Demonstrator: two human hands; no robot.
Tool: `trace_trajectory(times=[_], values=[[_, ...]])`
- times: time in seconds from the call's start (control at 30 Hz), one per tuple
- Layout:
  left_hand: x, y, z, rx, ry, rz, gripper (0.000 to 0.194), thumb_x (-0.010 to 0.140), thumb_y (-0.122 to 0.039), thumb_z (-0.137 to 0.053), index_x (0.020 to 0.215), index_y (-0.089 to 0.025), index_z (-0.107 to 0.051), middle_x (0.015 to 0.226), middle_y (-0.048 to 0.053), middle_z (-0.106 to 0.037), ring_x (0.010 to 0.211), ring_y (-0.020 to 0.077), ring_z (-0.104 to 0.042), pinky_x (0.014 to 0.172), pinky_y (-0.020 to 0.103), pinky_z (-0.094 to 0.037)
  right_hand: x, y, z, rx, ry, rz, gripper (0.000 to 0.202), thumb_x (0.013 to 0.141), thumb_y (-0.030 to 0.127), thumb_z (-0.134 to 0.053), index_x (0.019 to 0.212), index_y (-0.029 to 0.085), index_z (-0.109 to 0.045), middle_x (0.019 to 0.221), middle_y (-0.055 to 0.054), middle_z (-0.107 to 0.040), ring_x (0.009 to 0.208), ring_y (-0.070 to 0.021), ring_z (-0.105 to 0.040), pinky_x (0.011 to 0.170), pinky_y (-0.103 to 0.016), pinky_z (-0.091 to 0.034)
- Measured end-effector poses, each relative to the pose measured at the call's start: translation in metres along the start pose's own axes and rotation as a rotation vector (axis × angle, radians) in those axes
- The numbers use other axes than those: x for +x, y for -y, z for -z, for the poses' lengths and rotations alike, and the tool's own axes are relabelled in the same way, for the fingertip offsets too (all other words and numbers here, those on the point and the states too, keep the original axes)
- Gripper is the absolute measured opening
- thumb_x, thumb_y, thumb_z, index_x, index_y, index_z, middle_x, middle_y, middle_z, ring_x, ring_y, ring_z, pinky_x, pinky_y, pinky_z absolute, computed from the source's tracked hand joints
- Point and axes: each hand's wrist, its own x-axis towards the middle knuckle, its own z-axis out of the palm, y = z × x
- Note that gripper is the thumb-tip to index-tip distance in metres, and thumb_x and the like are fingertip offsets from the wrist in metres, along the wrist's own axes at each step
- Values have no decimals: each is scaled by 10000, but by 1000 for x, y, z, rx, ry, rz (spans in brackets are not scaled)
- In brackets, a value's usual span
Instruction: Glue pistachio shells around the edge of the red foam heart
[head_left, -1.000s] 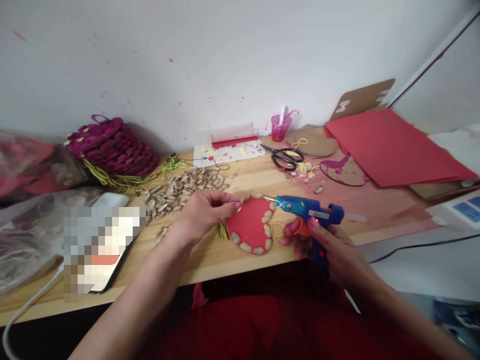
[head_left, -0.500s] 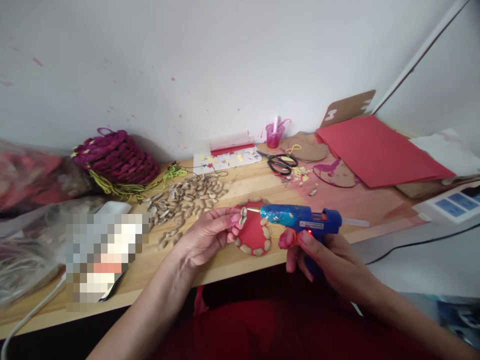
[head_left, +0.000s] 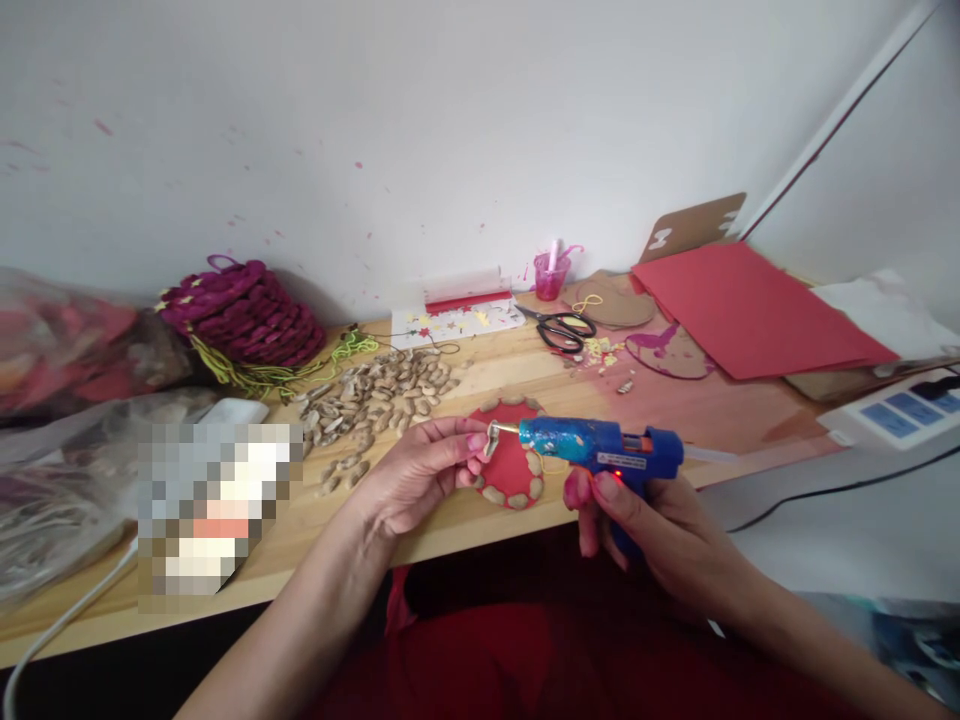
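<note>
My left hand (head_left: 424, 470) pinches a half peanut shell (head_left: 491, 440) between thumb and fingers, its hollow side toward the right. A blue hot glue gun (head_left: 577, 445) is gripped in my right hand (head_left: 637, 510), with a red light lit on its side. The gun's metal nozzle meets the top of the shell, seemingly touching it. Below lies a red disc (head_left: 506, 465) with peanut shells glued or laid around its edge; the hands and gun cover part of it. A heap of peanut shells (head_left: 390, 395) spreads on the table behind my left hand.
A purple braided basket-like piece (head_left: 247, 315) stands at the back left, near plastic bags (head_left: 75, 460) and a blurred-out phone (head_left: 225, 520). Scissors (head_left: 566, 330), a pink cup (head_left: 551, 278) and red sheets (head_left: 765, 310) lie farther back. A power strip (head_left: 892, 410) sits at right.
The shell has turned in my left fingers and now shows more edge-on. The nozzle tip has shifted slightly along its top. The whole view has moved a little.
</note>
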Motion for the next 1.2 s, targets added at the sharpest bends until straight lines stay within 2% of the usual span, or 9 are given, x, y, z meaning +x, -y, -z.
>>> trace_trajectory(times=[0.23,1.2], values=[[0,1,0,2,6,-8,314,597,-220,-950,826,-96,-775,665,22,-693,553,58,-619,517,118,-514,1,-1,0,-7,-6,38,377,1016,512,-478,886,198,-640,647,-14,-677,494,-100,-535,443,-226,-408],[0,-1,2,-30,2,-16,300,609,-181,-939,829,-84,-760,666,28,-704,541,63,-629,506,121,-522,1,-5,1,-19,-26,2,400,1013,521,-478,821,201,-620,647,-15,-676,492,-99,-539,438,-222,-408]])
